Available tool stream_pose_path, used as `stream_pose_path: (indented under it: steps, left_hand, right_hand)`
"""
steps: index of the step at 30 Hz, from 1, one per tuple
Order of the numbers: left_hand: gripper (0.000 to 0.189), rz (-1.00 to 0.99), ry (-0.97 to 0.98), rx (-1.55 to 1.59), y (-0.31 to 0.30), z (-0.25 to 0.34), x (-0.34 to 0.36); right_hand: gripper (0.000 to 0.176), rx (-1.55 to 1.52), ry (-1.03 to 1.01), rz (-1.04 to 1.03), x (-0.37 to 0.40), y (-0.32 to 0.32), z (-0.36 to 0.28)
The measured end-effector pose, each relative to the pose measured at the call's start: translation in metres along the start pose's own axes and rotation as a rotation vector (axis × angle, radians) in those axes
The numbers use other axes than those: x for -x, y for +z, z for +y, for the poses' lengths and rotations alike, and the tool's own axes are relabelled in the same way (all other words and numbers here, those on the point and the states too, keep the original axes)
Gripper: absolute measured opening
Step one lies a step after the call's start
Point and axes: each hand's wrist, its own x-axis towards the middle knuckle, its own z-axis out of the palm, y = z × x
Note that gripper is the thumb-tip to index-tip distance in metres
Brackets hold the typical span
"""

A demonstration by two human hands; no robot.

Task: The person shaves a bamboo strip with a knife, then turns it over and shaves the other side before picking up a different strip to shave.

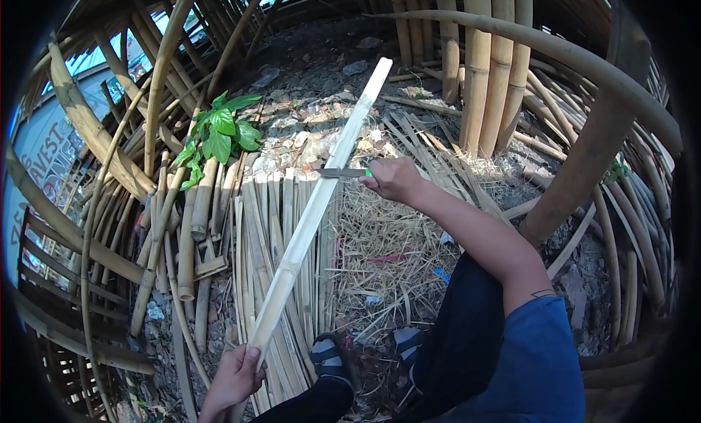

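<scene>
A long pale split bamboo strip (314,226) runs diagonally from the lower left to the upper middle. My left hand (237,375) is closed around its lower end. My right hand (394,180) grips the green handle of a knife (342,173), whose dark blade lies across the strip's upper half. The far end of the strip sticks out beyond the blade, over the rubble. Beneath the strip, many split bamboo strips (255,233) lie side by side on the ground.
Upright bamboo poles (478,72) stand at the upper right, near a thick slanted pole (584,160). Shavings (387,240) cover the ground in front of my feet. A leafy green plant (219,131) grows among stacked bamboo at the left.
</scene>
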Motion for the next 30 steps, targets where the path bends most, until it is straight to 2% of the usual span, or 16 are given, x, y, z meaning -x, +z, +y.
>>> stream_pose_path:
  steps: [5,7,8,11,12,15,16,17,19,20,23,24,25,27,29,30]
  left_hand:
    - [0.041,-0.025,-0.001,-0.028,-0.002,-0.003,0.004]
    - [0.042,-0.028,-0.03,0.029,-0.004,-0.008,0.003]
    - [0.042,-0.027,-0.024,0.024,-0.006,-0.008,0.002]
    - [0.042,-0.074,-0.084,0.049,-0.001,-0.012,-0.001]
    - [0.042,-0.08,-0.075,0.07,-0.003,-0.013,-0.001]
    - [0.041,-0.071,-0.07,0.097,-0.003,-0.005,-0.002]
    - [0.041,-0.061,-0.08,0.095,-0.002,-0.003,-0.001]
    - [0.041,-0.059,-0.081,0.096,-0.001,-0.003,-0.001]
    - [0.041,-0.091,-0.075,0.135,-0.001,-0.005,0.001]
    - [0.041,-0.092,-0.089,0.126,-0.001,-0.007,0.003]
    - [0.042,-0.062,-0.022,0.037,0.002,-0.008,-0.008]
    - [0.042,-0.063,-0.057,0.082,0.003,-0.009,-0.012]
    - [0.042,-0.063,-0.115,0.101,0.0,-0.012,-0.008]
    - [0.041,-0.084,-0.095,0.115,-0.005,-0.01,-0.006]
    - [0.041,-0.104,-0.131,0.154,-0.003,-0.013,-0.005]
    - [0.041,-0.106,-0.119,0.151,-0.003,-0.013,-0.006]
  right_hand:
    - [0.046,0.066,-0.036,-0.024,0.0,-0.003,0.017]
    - [0.044,0.238,0.139,-0.049,0.0,-0.007,0.049]
    - [0.044,0.183,0.218,-0.029,0.008,-0.003,0.056]
    - [0.046,0.173,0.24,-0.094,0.015,-0.013,0.042]
    - [0.046,0.12,0.325,-0.12,0.013,-0.012,0.038]
    - [0.046,0.03,0.349,-0.068,0.007,-0.009,0.012]
    - [0.047,-0.084,0.243,-0.052,0.004,-0.007,0.0]
    - [0.047,-0.086,0.242,-0.052,0.0,-0.012,-0.001]
    - [0.048,-0.003,0.009,-0.05,-0.007,-0.017,0.001]
    - [0.046,0.195,0.318,-0.041,-0.006,-0.011,0.037]
    - [0.054,0.16,0.484,-0.13,0.01,0.0,0.037]
    - [0.057,0.148,0.513,-0.255,0.008,0.001,0.031]
    - [0.057,0.146,0.53,-0.266,0.014,-0.002,0.028]
    - [0.055,0.016,0.588,-0.205,0.004,-0.006,0.029]
    - [0.056,0.036,0.507,-0.14,0.013,-0.003,0.008]
    - [0.055,-0.051,0.249,-0.182,0.014,-0.008,-0.012]
